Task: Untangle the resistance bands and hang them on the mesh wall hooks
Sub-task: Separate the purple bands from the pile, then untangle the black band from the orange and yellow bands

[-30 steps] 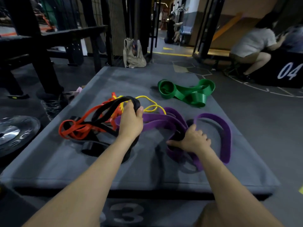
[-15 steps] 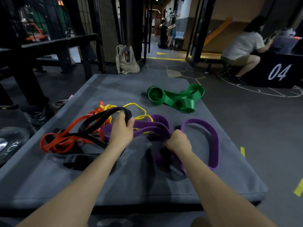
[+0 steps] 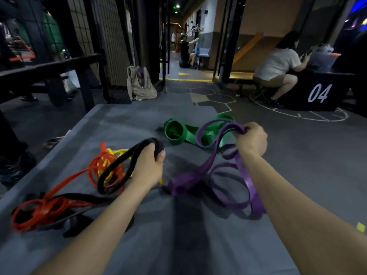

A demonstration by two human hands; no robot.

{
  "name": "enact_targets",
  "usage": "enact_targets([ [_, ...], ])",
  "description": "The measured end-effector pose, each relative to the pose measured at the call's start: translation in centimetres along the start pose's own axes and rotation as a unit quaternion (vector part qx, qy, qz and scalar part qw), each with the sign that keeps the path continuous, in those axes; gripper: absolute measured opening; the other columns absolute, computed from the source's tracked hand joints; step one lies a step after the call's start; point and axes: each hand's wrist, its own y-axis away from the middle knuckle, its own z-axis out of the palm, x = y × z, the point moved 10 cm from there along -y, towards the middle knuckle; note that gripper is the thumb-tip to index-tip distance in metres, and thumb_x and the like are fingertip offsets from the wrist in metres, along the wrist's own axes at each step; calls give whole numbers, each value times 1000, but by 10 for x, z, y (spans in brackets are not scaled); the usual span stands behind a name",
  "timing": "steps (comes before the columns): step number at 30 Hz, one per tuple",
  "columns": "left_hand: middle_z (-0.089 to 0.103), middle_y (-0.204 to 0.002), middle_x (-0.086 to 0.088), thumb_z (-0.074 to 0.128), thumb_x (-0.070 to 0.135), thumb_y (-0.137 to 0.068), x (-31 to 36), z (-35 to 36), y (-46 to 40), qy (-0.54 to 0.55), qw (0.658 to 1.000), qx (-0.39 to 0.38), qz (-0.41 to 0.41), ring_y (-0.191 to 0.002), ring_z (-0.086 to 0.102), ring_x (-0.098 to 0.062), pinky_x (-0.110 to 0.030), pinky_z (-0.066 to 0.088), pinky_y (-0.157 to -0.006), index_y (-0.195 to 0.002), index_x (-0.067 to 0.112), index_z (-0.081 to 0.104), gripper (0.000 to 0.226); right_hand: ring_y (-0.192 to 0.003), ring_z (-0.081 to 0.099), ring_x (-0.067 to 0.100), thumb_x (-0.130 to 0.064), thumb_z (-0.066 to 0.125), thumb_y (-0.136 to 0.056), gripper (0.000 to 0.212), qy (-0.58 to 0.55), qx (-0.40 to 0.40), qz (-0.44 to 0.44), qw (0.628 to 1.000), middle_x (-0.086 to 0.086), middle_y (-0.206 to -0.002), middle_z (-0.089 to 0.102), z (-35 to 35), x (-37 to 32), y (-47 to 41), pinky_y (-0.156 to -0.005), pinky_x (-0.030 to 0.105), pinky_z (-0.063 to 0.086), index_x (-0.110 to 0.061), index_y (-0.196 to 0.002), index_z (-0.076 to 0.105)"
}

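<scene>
Glossy rubbery purple band (image 3: 249, 187), matt black band (image 3: 111, 171), matt grey mat (image 3: 178, 235)

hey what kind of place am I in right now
Most likely a gym: coloured resistance bands such as the purple band lie on a padded grey platform, a black box is numbered 04, and lines mark the rubber floor.

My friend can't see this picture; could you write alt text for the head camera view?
A person's left hand grips a black band and the right hand lifts a purple band off a grey padded platform. Red, yellow and green bands lie nearby.
</scene>
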Motion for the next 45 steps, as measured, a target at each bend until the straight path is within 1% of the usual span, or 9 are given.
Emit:
enact_targets([
  [5,62,-85,-16,52,20,-94,-12,16,12,-11,999,-37,22,-84,59,-34,-37,40,-72,-99,1,53,20,-117,47,36,-27,50,-91,33,238,-211,-91,944,17,-124,53,85,42,40,-92,44,42,-9,-118,48],
  [12,64,-107,-13,52,21,-94,-15,17,21,9,998,-47,43,-101,59,-31,-37,43,-87,-112,3,56,26,-120,43,33,-24,51,-89,41,288,-86,-229,926,14,-127,50,73,-5,66,-102,44,34,-8,-126,44],
  [17,67,-104,-11,52,21,-94,-11,7,32,39,997,-60,36,-100,60,-26,-28,40,-80,-108,4,59,23,-111,48,34,-27,52,-91,32,127,-126,-290,940,14,-117,55,72,-56,117,-90,42,40,-7,-116,55],
  [19,67,-107,-11,52,22,-94,-12,2,38,35,996,-74,33,-102,60,-26,-28,41,-83,-113,6,59,26,-92,60,35,-32,50,-94,35,-62,-231,-185,953,19,-97,66,86,-59,137,-78,39,47,-1,-92,65],
  [22,66,-112,-10,54,15,-93,-13,-3,56,39,992,-108,51,-106,61,-24,-30,44,-90,-118,8,58,27,-71,60,25,-40,53,-92,43,-316,-337,54,885,16,-77,65,117,-52,177,-62,29,46,-7,-65,60],
  [27,65,-97,-14,57,20,-91,-13,-11,95,-36,972,-193,127,-93,60,-30,-32,40,-75,-99,7,60,15,-46,53,11,-20,66,-84,22,-379,-460,76,800,8,-60,60,136,-68,224,-44,19,42,1,-79,65],
  [34,48,-82,-2,38,54,-91,-41,-64,105,-173,962,-168,131,-92,55,-28,-39,43,-80,-80,10,58,50,-45,51,-2,6,56,-86,16,-422,-433,-11,797,-7,-56,61,124,-113,244,-49,10,44,-5,-96,62],
  [39,52,-115,-10,65,26,-84,-101,-176,90,-198,974,106,-28,-114,47,-30,-37,38,-97,-113,19,62,31,-64,57,4,3,51,-91,24,-504,-379,-30,776,2,-81,63,109,-131,239,-65,11,50,-6,-111,59],
  [45,37,-137,-17,75,44,-72,-210,-215,107,-91,953,90,-275,-128,37,-36,-38,32,-106,-137,14,34,83,-57,59,1,-3,45,-96,26,-483,-354,-71,798,3,-79,61,105,-135,239,-63,12,51,1,-120,55],
])
